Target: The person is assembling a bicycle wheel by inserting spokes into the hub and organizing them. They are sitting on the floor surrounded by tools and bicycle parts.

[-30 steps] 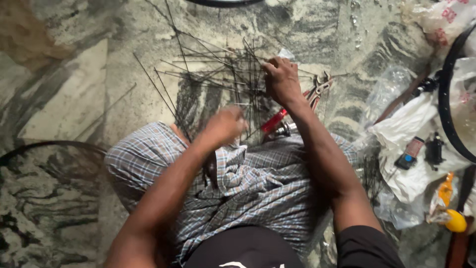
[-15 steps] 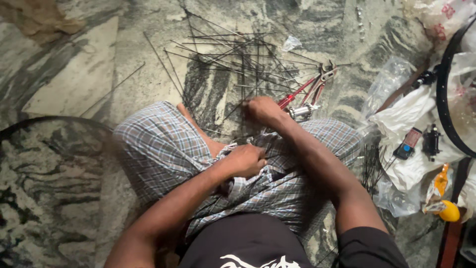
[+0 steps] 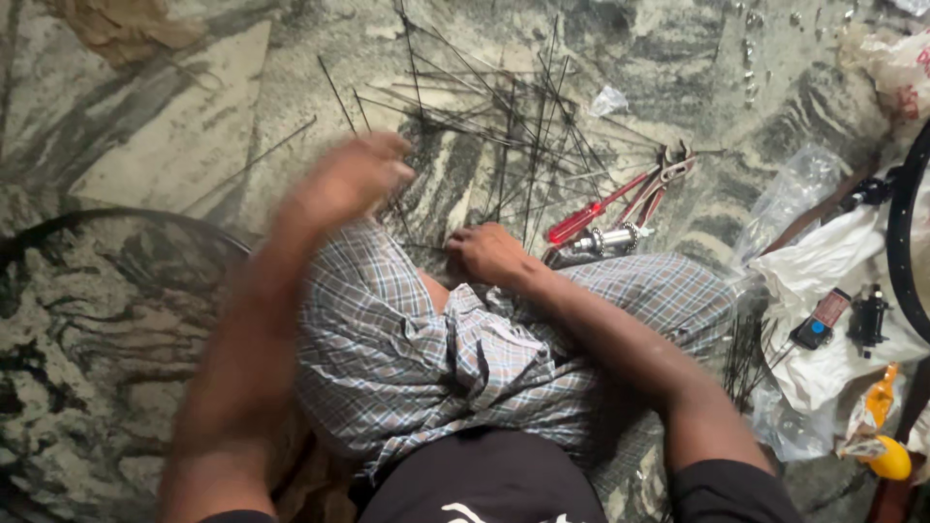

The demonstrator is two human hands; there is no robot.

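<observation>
- The left hand (image 3: 354,179) is raised and blurred over the near left edge of the scattered pile of thin black wire spokes (image 3: 504,126) on the mottled grey stone floor (image 3: 165,155); its grip cannot be told.
- The right hand (image 3: 489,254) rests curled at the pile's near edge, beside the checked cloth (image 3: 407,349); whether it pinches a spoke is unclear.
- Just right lie a red-handled screwdriver (image 3: 591,215), pliers (image 3: 664,179) and a silver metal hub (image 3: 605,240).
- Far right, white plastic sheeting (image 3: 823,266) carries small dark parts.
</observation>
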